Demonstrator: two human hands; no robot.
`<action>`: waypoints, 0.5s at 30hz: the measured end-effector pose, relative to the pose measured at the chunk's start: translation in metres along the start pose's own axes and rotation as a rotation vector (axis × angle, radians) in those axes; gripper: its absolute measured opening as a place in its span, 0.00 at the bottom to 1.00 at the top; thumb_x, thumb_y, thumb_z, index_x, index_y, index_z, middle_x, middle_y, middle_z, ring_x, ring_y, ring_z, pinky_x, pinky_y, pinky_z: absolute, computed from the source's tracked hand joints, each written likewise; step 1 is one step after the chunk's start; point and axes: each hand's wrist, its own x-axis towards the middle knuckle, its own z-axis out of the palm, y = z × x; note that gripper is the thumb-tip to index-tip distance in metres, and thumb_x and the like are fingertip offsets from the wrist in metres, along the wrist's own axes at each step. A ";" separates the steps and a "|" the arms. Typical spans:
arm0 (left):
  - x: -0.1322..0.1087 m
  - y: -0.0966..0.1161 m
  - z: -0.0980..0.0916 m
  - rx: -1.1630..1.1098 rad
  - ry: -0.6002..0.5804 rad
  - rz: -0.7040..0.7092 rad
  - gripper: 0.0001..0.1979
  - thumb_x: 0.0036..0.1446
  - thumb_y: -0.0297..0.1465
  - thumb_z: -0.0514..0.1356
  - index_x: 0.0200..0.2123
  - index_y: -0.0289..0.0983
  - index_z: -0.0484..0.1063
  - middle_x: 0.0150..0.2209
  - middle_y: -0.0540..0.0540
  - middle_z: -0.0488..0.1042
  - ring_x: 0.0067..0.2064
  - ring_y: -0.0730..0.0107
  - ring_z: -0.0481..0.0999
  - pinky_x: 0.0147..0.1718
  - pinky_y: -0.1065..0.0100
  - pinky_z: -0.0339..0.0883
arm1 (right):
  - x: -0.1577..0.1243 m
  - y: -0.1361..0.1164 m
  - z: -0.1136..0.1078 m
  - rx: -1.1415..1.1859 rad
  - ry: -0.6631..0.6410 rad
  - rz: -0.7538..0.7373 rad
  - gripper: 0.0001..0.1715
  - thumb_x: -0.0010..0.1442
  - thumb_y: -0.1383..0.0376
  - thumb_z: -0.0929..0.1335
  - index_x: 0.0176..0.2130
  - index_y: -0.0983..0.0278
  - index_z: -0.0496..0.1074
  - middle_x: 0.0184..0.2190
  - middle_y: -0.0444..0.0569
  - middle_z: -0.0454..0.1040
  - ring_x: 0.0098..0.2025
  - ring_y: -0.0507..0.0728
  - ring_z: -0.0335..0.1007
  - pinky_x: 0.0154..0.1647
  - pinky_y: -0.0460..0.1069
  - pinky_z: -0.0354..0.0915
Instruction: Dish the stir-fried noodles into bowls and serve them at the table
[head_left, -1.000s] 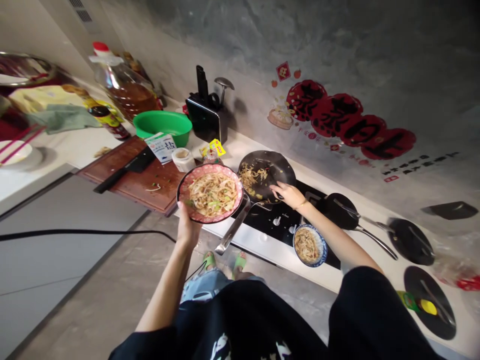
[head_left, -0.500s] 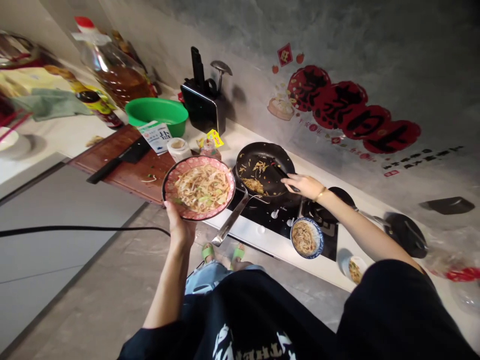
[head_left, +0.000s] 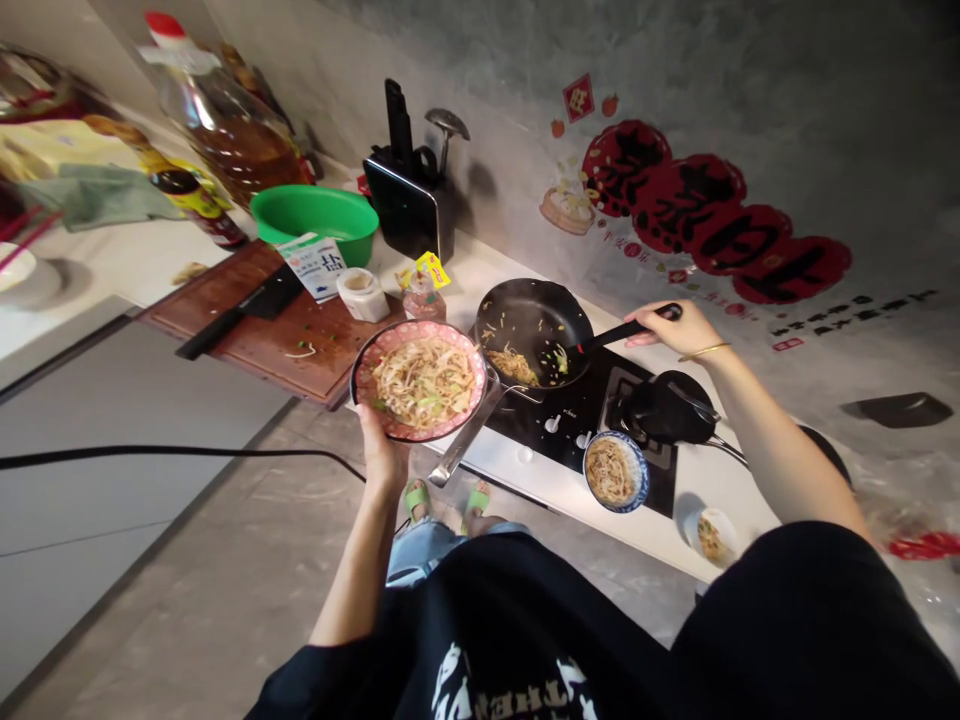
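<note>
My left hand [head_left: 382, 455] grips the near rim of a pink-patterned bowl [head_left: 363, 372] filled with noodles and pale green vegetable pieces [head_left: 427, 385]. The bowl is held in the air over the counter's front edge, left of a black frying pan [head_left: 536, 300]. In my right hand [head_left: 667, 328] is the black handle of a spatula [head_left: 619, 332]; its head lies low in the pan, beside some vegetable bits. More noodles [head_left: 511, 365] sit in the pan's near left part. The pan's metal handle [head_left: 469, 432] points toward me, partly behind the bowl.
A blue-and-white bowl of noodles [head_left: 611, 472] stands at the stove's front right. A second black pan [head_left: 671, 408] is on the right burner. Left are a cutting board [head_left: 330, 365] with a cleaver [head_left: 232, 322], jars [head_left: 363, 296], a green basin [head_left: 311, 212] and a knife block [head_left: 409, 205].
My right hand has drawn back to the right and up, with the spatula's head shifting to the pan's right side. The bowl in my left hand has moved slightly right, closer to the pan.
</note>
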 end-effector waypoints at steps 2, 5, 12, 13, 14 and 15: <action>0.001 -0.002 -0.003 -0.020 0.019 -0.011 0.35 0.59 0.55 0.51 0.62 0.42 0.62 0.65 0.42 0.59 0.66 0.59 0.59 0.62 0.59 0.57 | 0.011 0.021 -0.007 0.161 0.124 0.166 0.09 0.59 0.70 0.66 0.36 0.74 0.76 0.22 0.50 0.78 0.24 0.54 0.78 0.28 0.44 0.74; 0.003 -0.005 -0.005 -0.045 0.048 -0.009 0.33 0.59 0.54 0.51 0.62 0.42 0.63 0.65 0.42 0.59 0.65 0.60 0.59 0.63 0.60 0.56 | 0.011 0.064 0.008 0.400 0.206 0.298 0.06 0.58 0.72 0.67 0.35 0.74 0.75 0.21 0.54 0.78 0.24 0.56 0.78 0.24 0.43 0.75; 0.009 0.000 -0.006 -0.050 0.066 -0.048 0.32 0.58 0.53 0.54 0.60 0.42 0.66 0.64 0.43 0.62 0.65 0.59 0.59 0.64 0.59 0.53 | 0.020 0.118 0.093 0.881 0.276 0.359 0.07 0.58 0.69 0.68 0.37 0.71 0.73 0.26 0.54 0.79 0.33 0.57 0.80 0.32 0.42 0.76; 0.010 0.002 -0.005 -0.047 0.067 -0.052 0.32 0.58 0.53 0.54 0.60 0.42 0.67 0.63 0.43 0.63 0.65 0.59 0.59 0.64 0.59 0.52 | 0.024 0.118 0.101 0.917 0.297 0.340 0.07 0.57 0.69 0.69 0.36 0.71 0.73 0.27 0.54 0.79 0.34 0.58 0.80 0.33 0.42 0.76; 0.010 0.003 -0.005 -0.046 0.067 -0.053 0.32 0.58 0.53 0.54 0.59 0.41 0.67 0.63 0.42 0.64 0.66 0.59 0.59 0.64 0.59 0.52 | 0.027 0.117 0.106 0.946 0.321 0.319 0.06 0.56 0.68 0.69 0.35 0.70 0.73 0.28 0.54 0.79 0.35 0.58 0.80 0.35 0.43 0.77; 0.011 0.005 -0.004 -0.045 0.070 -0.050 0.32 0.58 0.53 0.54 0.59 0.41 0.67 0.62 0.42 0.64 0.66 0.59 0.58 0.64 0.59 0.51 | 0.030 0.116 0.110 0.971 0.345 0.302 0.06 0.55 0.68 0.70 0.35 0.70 0.73 0.29 0.53 0.79 0.35 0.58 0.80 0.36 0.44 0.77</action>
